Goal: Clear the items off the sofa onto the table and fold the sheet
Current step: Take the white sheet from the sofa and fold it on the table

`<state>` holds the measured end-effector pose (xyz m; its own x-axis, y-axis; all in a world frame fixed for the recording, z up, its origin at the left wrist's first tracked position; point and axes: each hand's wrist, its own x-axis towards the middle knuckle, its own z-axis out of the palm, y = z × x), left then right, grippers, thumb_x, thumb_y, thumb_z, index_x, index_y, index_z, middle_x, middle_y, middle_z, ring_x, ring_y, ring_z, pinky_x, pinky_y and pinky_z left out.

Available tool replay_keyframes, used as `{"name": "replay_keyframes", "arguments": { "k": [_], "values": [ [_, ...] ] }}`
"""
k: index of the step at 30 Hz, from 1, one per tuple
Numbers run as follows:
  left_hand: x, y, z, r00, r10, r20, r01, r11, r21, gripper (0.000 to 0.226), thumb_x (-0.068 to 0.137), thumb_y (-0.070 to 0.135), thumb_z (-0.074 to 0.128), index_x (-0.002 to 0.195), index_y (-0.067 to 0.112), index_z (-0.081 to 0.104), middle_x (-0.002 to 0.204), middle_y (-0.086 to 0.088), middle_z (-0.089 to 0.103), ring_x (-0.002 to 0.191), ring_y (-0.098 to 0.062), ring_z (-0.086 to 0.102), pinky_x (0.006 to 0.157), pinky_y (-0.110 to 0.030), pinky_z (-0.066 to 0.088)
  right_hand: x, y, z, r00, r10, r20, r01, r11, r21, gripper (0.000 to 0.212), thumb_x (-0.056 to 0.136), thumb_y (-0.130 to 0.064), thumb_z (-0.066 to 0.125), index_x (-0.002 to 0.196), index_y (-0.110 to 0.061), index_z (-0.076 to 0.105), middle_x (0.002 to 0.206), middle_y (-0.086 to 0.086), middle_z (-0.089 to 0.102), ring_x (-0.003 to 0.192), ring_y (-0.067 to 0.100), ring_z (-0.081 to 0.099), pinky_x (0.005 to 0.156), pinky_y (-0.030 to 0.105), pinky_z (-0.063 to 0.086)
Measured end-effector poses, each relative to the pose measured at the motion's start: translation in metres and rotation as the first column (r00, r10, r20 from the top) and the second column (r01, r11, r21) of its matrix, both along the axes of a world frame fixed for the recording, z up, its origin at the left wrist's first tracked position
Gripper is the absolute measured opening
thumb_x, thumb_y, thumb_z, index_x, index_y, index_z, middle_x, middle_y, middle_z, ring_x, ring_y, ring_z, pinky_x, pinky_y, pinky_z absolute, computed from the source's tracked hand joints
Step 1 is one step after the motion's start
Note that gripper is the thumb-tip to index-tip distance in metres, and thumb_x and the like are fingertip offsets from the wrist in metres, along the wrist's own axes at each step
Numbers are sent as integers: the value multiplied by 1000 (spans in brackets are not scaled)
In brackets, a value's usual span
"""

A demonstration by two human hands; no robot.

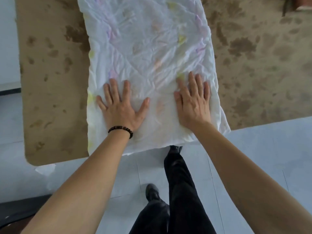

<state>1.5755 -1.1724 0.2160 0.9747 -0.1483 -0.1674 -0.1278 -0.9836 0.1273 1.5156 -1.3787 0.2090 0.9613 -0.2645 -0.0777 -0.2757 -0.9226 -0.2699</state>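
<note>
I see the sheet [148, 53] folded into a long white strip, crumpled, with faint pastel marks, lying on the tan sofa cushion [55, 81]; my left hand [122, 107] and right hand [194, 102] press flat on it, fingers straight and spread, gripping nothing

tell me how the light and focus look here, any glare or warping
Head view: soft, even light; the white sheet is nearly blown out, its pastel print washed pale; the left hand and right hand look fairly sharp; the wide-angle lens seems to bow the floor tile lines near the edges.
</note>
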Motion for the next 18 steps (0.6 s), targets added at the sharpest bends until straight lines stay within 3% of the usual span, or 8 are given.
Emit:
{"name": "replay_keyframes", "arguments": {
  "k": [4, 7, 9, 11, 13, 14, 16, 18],
  "values": [
    [-3, 8, -2, 998, 12, 63, -3, 989, -147, 79, 86, 76, 20, 146, 25, 33, 160, -9, 13, 148, -28, 7, 116, -57, 2, -38, 21, 7, 927, -288, 241, 250, 952, 173, 44, 104, -42, 33, 143, -25, 44, 160, 8, 24, 148, 25, 20, 121, 46, 14],
    [-23, 16, 1, 942, -114, 314, 191, 955, -225, 45, 98, 47, 38, 128, 17, 53, 151, -14, 34, 141, -30, 29, 113, -59, 13, -101, 51, 6, 714, -619, 326, 457, 765, 454, 50, 102, -36, 43, 149, -20, 32, 161, 8, 11, 146, 19, 16, 118, 48, 21],
    [-60, 29, 3, 842, -157, 516, 336, 902, -273, 26, 94, 24, 51, 115, 14, 61, 135, -16, 50, 127, -30, 46, 105, -53, 28, -141, 59, -2, 646, -728, 229, 553, 654, 516, 64, 100, -27, 47, 154, -18, 14, 161, 9, -1, 147, 16, 8, 120, 46, 18],
    [-112, 47, 1, 839, -26, 543, 305, 849, -432, 26, 80, 4, 55, 106, 6, 62, 116, -17, 56, 109, -31, 51, 94, -42, 35, -161, 50, -17, 605, -796, -11, 650, 487, 583, 77, 96, -14, 49, 155, -21, 0, 162, 4, -2, 149, 19, 5, 121, 47, 16],
    [-159, 67, -14, 897, 196, 396, 118, 758, -641, 31, 68, -6, 53, 99, -4, 56, 103, -18, 52, 97, -34, 48, 86, -32, 39, -172, 38, -33, 650, -732, -206, 649, 394, 651, 84, 93, -13, 54, 155, -24, -2, 158, -2, 23, 143, 19, 28, 115, 44, 32],
    [-174, 77, -29, 906, 321, 277, -35, 707, -706, 33, 67, -7, 52, 99, -8, 52, 101, -16, 48, 94, -34, 46, 83, -30, 41, -173, 33, -40, 696, -673, -251, 628, 401, 667, 81, 93, -19, 59, 155, -24, 6, 147, -4, 41, 129, 14, 45, 105, 36, 42],
    [-185, 90, -54, 841, 540, 2, -357, 560, -748, 49, 68, 2, 55, 113, -11, 42, 110, -13, 38, 98, -30, 41, 86, -37, 43, -171, 27, -52, 773, -574, -271, 583, 472, 661, 55, 91, -29, 64, 140, -19, 41, 111, -4, 62, 95, 6, 57, 84, 24, 45],
    [-182, 94, -68, 737, 601, -309, -576, 321, -751, 79, 70, 12, 66, 137, 2, 25, 134, -10, 29, 121, -24, 36, 97, -31, 44, -169, 24, -62, 810, -544, -218, 536, 536, 653, 23, 91, -30, 63, 108, -14, 62, 87, -4, 61, 78, 8, 54, 76, 28, 43]
  ]
}}
